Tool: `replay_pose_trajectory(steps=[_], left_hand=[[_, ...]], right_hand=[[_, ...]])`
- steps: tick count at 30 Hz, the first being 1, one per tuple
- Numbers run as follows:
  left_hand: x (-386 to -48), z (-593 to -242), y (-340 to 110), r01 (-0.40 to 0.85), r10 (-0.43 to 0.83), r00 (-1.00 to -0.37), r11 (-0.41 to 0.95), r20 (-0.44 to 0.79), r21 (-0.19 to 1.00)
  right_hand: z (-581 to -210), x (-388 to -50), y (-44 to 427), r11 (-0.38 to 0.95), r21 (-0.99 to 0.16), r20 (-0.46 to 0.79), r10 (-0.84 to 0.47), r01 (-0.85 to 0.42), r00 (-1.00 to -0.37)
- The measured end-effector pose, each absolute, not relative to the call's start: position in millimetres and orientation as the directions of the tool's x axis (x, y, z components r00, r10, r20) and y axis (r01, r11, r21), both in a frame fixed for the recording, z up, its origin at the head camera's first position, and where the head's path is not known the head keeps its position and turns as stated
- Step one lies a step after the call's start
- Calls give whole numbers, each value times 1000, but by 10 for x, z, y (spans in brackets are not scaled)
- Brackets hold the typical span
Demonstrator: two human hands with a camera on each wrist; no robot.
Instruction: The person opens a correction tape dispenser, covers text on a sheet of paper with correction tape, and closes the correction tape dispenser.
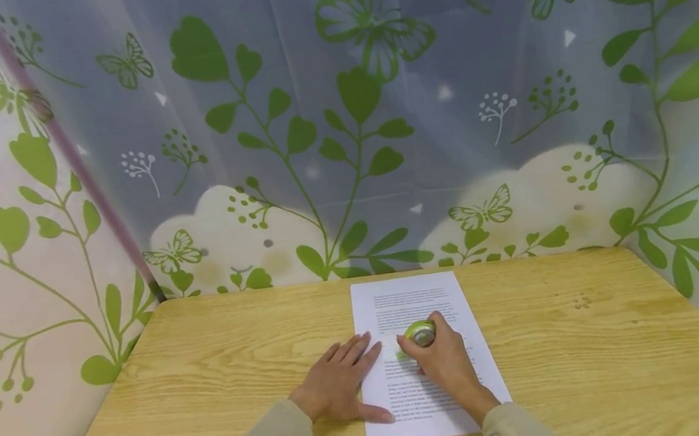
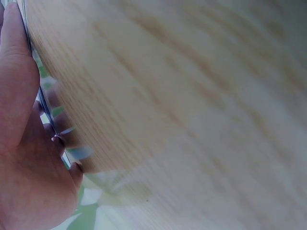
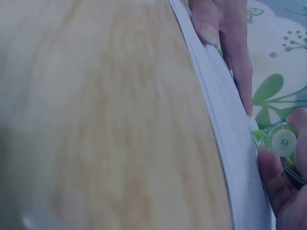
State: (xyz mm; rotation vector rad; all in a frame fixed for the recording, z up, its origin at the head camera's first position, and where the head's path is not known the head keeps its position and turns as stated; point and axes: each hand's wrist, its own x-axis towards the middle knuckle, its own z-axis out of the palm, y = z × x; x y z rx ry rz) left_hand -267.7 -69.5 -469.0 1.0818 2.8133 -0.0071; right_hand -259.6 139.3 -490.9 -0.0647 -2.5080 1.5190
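A green correction tape dispenser [image 1: 421, 333] with a see-through round body is held in my right hand [image 1: 449, 366], thumb on one side and fingers on the other. Its tip points down at the printed paper [image 1: 432, 426], by a white band among the text lines. In the right wrist view, the reel of the dispenser [image 3: 282, 142] shows between thumb and fingers. My left hand [image 1: 340, 381] rests with spread, straight fingers on the paper's left edge. The left wrist view shows only the side of this left hand [image 2: 29, 143] against the tabletop.
The paper lies on a wood-grain table [image 1: 229, 361]. Behind the table and at its sides hang curtains [image 1: 312, 141] printed with green leaves and butterflies. A few small dark marks [image 1: 583, 301] are on the table to the right.
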Motion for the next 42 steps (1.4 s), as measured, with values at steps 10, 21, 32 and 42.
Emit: replay_pose_trajectory(steps=[10,21,32,42], left_hand=[[-2681,-4702,-690,660,661,-738,749,-135,59],[-2692,-4742,-701,670,672,-731,740,-116,62],[-2700,-4762,-709,674,679,-726,734,-110,82],[-2688,-4734,-701,668,673,-730,739,-122,83]], right_hand=[[-4902,-2580,1460,478,-875,169,144,-81,-975],[-4915,-2563,1545,485,-871,175,161,-76,-971],[-4911,-2536,1609,480,-874,179,190,-67,-965],[-4910,-2518,1658,487,-872,168,207,-47,-964]])
